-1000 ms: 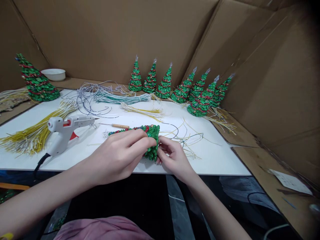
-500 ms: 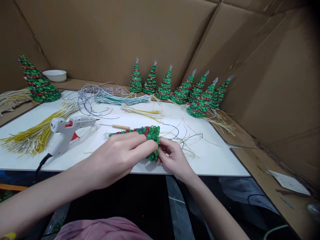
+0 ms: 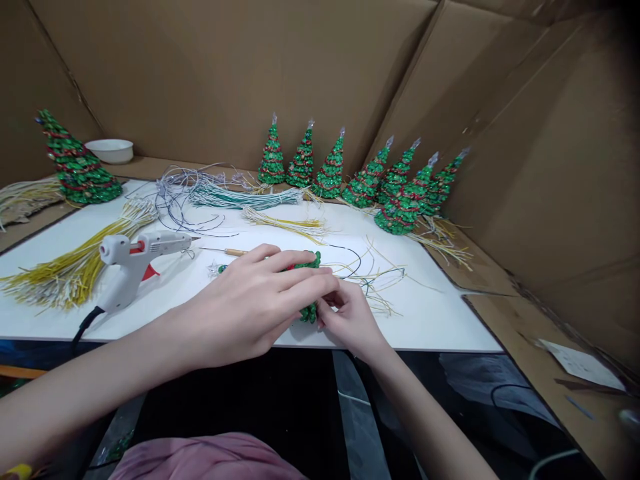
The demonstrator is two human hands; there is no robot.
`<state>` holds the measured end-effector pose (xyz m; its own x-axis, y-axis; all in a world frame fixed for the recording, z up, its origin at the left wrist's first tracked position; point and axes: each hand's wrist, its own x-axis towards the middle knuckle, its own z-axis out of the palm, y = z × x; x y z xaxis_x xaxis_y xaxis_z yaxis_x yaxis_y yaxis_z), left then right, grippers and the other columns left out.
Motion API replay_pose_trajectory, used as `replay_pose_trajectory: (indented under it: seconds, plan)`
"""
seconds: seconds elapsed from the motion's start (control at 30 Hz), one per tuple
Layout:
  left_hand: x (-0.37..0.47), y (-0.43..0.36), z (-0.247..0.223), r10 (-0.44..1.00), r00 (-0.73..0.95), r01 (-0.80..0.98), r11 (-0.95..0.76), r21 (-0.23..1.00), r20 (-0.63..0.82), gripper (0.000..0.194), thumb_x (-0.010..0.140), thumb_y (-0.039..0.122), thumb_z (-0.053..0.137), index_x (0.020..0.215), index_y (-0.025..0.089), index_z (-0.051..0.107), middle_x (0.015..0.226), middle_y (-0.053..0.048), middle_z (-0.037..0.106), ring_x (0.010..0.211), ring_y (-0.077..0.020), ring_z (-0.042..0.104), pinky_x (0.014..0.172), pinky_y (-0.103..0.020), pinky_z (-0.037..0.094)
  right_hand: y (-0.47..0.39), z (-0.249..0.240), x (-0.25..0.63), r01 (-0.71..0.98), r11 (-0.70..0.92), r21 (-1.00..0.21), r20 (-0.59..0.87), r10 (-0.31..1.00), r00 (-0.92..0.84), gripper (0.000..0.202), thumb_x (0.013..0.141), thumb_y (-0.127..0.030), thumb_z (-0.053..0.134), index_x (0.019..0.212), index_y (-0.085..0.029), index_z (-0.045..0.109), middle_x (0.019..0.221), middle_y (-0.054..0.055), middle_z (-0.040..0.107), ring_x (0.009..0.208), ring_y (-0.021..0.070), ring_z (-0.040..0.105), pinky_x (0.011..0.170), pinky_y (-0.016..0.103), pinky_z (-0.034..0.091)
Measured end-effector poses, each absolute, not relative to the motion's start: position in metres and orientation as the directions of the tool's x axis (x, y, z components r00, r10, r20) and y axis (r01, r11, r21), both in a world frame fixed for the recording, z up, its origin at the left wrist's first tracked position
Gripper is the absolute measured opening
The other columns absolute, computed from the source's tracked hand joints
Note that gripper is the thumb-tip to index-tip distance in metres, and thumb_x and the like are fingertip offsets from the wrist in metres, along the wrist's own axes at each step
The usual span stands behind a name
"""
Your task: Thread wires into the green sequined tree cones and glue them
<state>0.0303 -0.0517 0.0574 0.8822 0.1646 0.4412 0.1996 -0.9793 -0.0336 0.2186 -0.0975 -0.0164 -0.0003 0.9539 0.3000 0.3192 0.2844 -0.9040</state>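
A small green tree (image 3: 311,312) with red trim lies on its side near the front edge of the white board, its clear star tip pointing left. My left hand (image 3: 270,293) is wrapped over the tree from above and covers most of it, fingers reaching past its base. At the base, my right hand (image 3: 350,317) has its fingers bent and pinched together; whatever they grip is hidden. Thin yellow, white and dark wires (image 3: 380,273) spread out just beyond my right hand.
A white glue gun (image 3: 125,263) stands left, beside a yellow-white wire bundle (image 3: 85,263). Behind the hands lies a wooden-handled awl (image 3: 234,252). More wire bundles (image 3: 245,198) and several upright trees (image 3: 397,210) line the back. A white bowl (image 3: 114,152) sits back left.
My left hand has slid right along the tree, its fingers now reaching over the base toward my right hand and hiding more of the tree. My right hand has barely moved.
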Motion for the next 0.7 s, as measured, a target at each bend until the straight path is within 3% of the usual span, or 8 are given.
replay_pose_trajectory:
  seconds: [0.13, 0.33, 0.7]
  plan:
    - [0.032, -0.051, 0.06, 0.184, 0.898, 0.197, -0.98, 0.01, 0.4, 0.034, 0.089, 0.012, 0.056, 0.123, 0.015, 0.055, 0.119, -0.004, 0.069, 0.115, -0.0236, 0.057, 0.094, -0.038, 0.042, -0.099, -0.015, 0.222, 0.354, 0.279, -0.893, 0.287, 0.957, -0.031, 0.011, 0.081, -0.023, 0.055, 0.083, -0.016, 0.063, 0.062, 0.0, 0.056, 0.053, 0.0117, 0.05, 0.048, 0.023, 0.041]
    - [0.032, -0.05, 0.067, 0.179, 0.908, 0.185, -0.982, 0.019, 0.379, 0.035, 0.087, 0.014, 0.061, 0.122, 0.016, 0.054, 0.118, -0.005, 0.068, 0.113, -0.0233, 0.057, 0.094, -0.038, 0.042, -0.109, -0.01, 0.239, 0.452, 0.197, -0.87, 0.217, 0.976, -0.008, 0.02, 0.086, -0.033, 0.058, 0.074, -0.016, 0.061, 0.063, 0.0, 0.057, 0.044, 0.0085, 0.045, 0.041, 0.022, 0.037]
    - [0.027, -0.047, 0.077, 0.24, 0.93, 0.23, -0.971, 0.071, 0.278, 0.046, 0.085, 0.023, 0.068, 0.127, 0.02, 0.05, 0.124, -0.006, 0.063, 0.119, -0.0227, 0.055, 0.101, -0.036, 0.038, -0.146, 0.001, 0.291, 0.581, 0.026, -0.813, 0.14, 0.979, 0.151, 0.031, 0.085, -0.047, 0.064, 0.081, -0.016, 0.065, 0.078, 0.006, 0.067, 0.043, 0.0082, 0.049, 0.04, 0.023, 0.041]
